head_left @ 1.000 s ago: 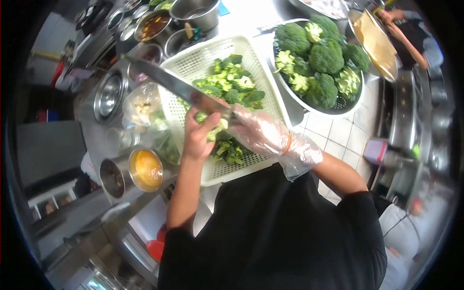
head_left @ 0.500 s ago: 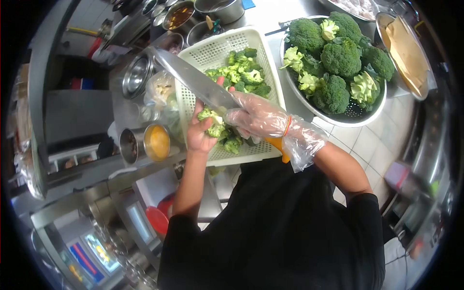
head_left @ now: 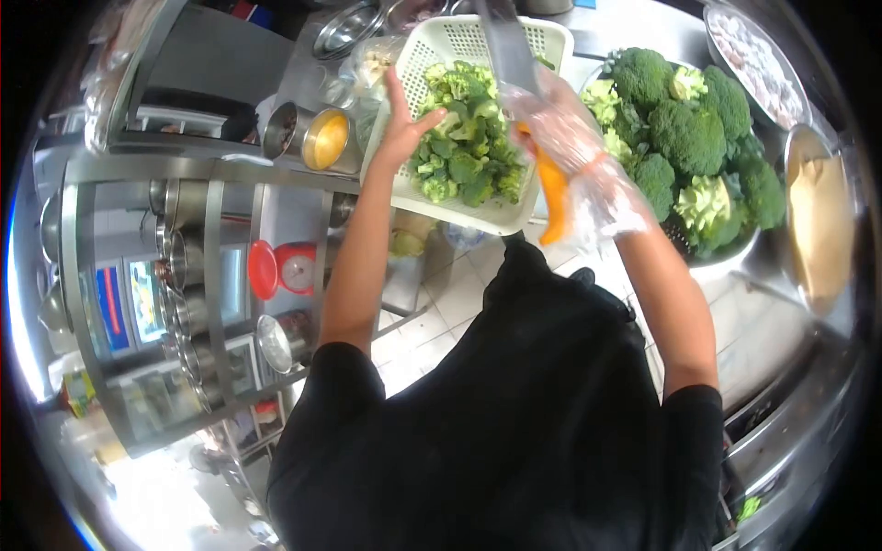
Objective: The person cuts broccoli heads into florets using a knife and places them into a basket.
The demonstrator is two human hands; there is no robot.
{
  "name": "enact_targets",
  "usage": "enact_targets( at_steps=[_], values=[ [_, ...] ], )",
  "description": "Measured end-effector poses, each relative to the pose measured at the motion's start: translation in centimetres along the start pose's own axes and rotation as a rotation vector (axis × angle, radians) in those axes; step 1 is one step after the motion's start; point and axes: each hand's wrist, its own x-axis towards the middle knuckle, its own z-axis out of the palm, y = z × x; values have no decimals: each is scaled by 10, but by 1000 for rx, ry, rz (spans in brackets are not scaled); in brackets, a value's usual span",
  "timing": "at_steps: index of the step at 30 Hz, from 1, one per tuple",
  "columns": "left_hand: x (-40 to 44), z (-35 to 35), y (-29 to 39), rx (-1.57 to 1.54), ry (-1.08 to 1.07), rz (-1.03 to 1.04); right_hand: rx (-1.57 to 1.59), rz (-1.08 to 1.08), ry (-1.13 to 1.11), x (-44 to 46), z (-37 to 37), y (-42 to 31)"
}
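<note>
My left hand is open at the left side of a pale plastic basket, thumb and fingers apart, with nothing visible in it. Cut broccoli florets lie heaped in the basket, just beside my thumb. In a clear plastic glove, my right hand grips a knife over the basket's right side. Its wide blade points away from me and is somewhat blurred, while the yellow handle sticks out below the fist. The glove hides part of the grip.
Large broccoli heads fill a colander on the right, close to my right forearm. Beyond them stand a tray of pale food and a pan with brown paper. A pot of yellow liquid sits left of the basket.
My left hand has let go of the broccoli floret and opened. The knife has swung from pointing left to pointing away from me. The view has shifted, too.
</note>
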Motion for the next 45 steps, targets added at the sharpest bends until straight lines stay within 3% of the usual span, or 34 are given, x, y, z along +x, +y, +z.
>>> enact_targets(
  at_steps=[1,3,5,7,8,9,10,11,12,15,16,19,20,23,25,28,32,34,37,40,44,45],
  values=[
    [2,-6,-8,377,143,102,-45,37,28,-12,-13,-5],
    [-6,-7,2,494,205,221,-8,69,112,-32,-37,9],
    [-18,9,5,558,-284,118,56,115,62,-56,-62,21],
    [-41,40,-6,931,-333,97,82,171,61,-89,-83,33],
    [-37,49,-15,1123,-377,101,334,21,108,-110,-84,64],
    [-18,41,-46,1055,-238,246,360,10,122,-129,-90,66],
    [-3,40,-45,1169,-132,263,387,-2,135,-148,-97,68],
    [13,40,-37,1032,-54,205,220,163,97,-165,-104,43],
    [25,53,-15,1088,25,201,77,262,54,-183,-114,34],
    [44,109,78,986,-34,468,-149,439,185,-239,-125,2],
    [50,133,101,821,-160,515,-141,435,203,-257,-127,2],
    [46,229,167,467,-508,559,139,304,566,-310,-126,10],
    [44,261,172,495,-558,711,191,252,667,-326,-124,18],
    [27,355,192,637,-791,772,260,186,896,-358,-120,23],
    [28,405,193,890,-839,843,267,188,986,-373,-116,26],
    [49,447,183,934,-1032,642,284,149,1102,-381,-102,28],
    [58,431,193,844,-1002,714,381,145,1058,-393,-94,30],
    [65,403,205,652,-871,610,385,124,1046,-391,-95,32],
    [88,348,215,339,-750,718,398,96,986,-381,-100,31],
    [74,266,236,-49,-671,529,249,128,964,-360,-109,24],
    [35,193,163,-691,-638,-28,103,160,744,-301,-114,15],
    [24,193,156,-725,-565,-56,0,235,663,-289,-116,10]
  ],
)
